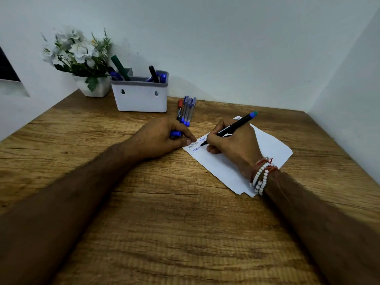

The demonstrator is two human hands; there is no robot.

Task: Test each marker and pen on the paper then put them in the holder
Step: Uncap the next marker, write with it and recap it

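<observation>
My right hand [232, 140] grips a black pen [234, 127] with a blue end, its tip touching the white paper [267, 149] beside blue handwriting. My left hand [162, 136] rests on the paper's left corner and is closed on a blue pen cap [176, 133]. A red marker [179, 110] and several blue-capped pens [188, 111] lie side by side on the table behind my left hand. The white holder [141, 97] stands at the back with a green marker [120, 67], a black marker [154, 74] and blue pens inside.
A white pot of artificial white flowers [80, 58] stands left of the holder against the wall. The wooden table [164, 212] meets white walls at the back and on the right. Beaded bracelets [261, 175] circle my right wrist.
</observation>
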